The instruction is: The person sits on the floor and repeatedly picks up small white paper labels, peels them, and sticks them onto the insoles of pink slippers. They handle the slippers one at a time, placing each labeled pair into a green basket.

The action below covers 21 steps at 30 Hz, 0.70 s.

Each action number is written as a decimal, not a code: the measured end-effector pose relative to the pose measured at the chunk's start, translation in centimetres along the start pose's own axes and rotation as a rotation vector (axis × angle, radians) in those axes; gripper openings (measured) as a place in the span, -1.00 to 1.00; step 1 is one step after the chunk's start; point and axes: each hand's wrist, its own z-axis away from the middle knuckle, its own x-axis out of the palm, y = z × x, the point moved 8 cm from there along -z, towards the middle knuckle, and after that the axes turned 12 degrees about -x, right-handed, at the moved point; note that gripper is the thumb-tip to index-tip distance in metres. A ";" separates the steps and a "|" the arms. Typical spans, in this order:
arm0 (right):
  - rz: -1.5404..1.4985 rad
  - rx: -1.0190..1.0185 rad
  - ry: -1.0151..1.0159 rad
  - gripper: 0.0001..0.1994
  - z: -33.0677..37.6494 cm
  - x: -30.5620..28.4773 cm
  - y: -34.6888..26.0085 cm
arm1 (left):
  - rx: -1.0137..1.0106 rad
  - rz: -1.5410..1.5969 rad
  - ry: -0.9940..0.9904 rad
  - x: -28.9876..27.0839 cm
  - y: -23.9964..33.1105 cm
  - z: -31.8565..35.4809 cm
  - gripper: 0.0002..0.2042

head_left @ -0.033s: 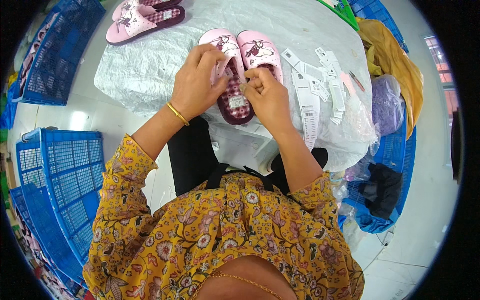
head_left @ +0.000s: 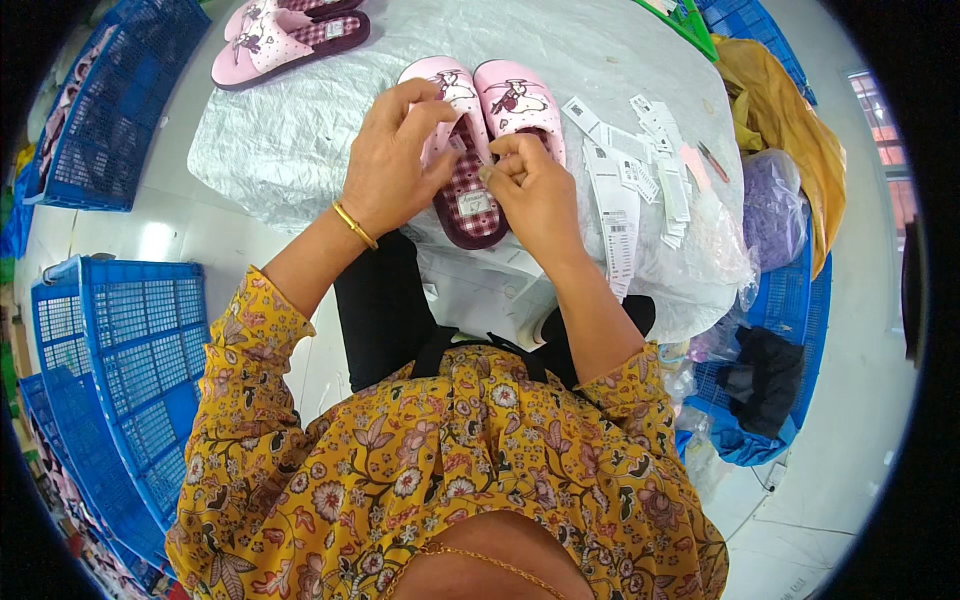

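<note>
A pair of pink slippers with dark drawings on the uppers and checked maroon insoles lies on the table with toes pointing away. My left hand (head_left: 395, 155) curls over the left slipper (head_left: 475, 222), fingers on its upper and thumb by its opening. Beside that opening my right hand (head_left: 535, 190) is closed in a pinch, thumb against fingertips. Whatever the pinch holds is too small to make out. The right slipper (head_left: 515, 98) sits close alongside, its heel part hidden behind my right hand.
Another pair of pink slippers (head_left: 275, 45) rests at the table's far left. Printed paper labels (head_left: 612, 200) lie right of my hand, near small scissors or a similar tool (head_left: 713, 162). Blue crates (head_left: 145, 340) stand left; a purple bagged bundle (head_left: 775, 210) and yellow cloth (head_left: 790, 110) are right.
</note>
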 end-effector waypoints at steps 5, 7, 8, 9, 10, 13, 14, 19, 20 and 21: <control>0.076 0.013 -0.003 -0.77 -0.4 0.5 0.1 | 0.262 -0.092 -0.111 1.6 0.7 -1.6 -0.80; 0.088 0.011 -0.003 -0.76 -0.3 0.6 0.3 | 0.292 -0.211 -0.193 3.1 0.5 -1.9 -0.81; 0.093 0.006 -0.003 -0.76 -0.3 0.6 0.4 | 0.281 -0.206 -0.213 3.5 0.2 -2.1 -0.80; 0.095 0.002 -0.004 -0.76 -0.3 0.7 0.5 | 0.270 -0.202 -0.233 4.0 -0.3 -2.2 -0.80; 0.104 -0.003 0.010 -0.75 -0.3 0.7 0.5 | 0.260 -0.198 -0.253 4.5 -0.7 -2.3 -0.79; 0.135 -0.012 0.035 -0.74 -0.5 0.6 0.5 | 0.182 -0.161 -0.358 5.6 -2.0 -2.4 -0.75; 0.147 -0.011 0.033 -0.74 -0.6 0.7 0.5 | 0.174 -0.169 -0.369 5.7 -2.2 -2.4 -0.75; 0.195 -0.019 0.023 -0.73 -0.8 0.8 0.0 | 0.137 -0.162 -0.373 6.2 -2.7 -2.3 -0.73; 0.201 -0.018 0.021 -0.74 -0.8 0.8 0.0 | 0.136 -0.153 -0.372 6.2 -2.7 -2.3 -0.73; 0.207 -0.019 0.018 -0.74 -0.8 0.8 0.0 | 0.134 -0.145 -0.368 6.2 -2.6 -2.3 -0.73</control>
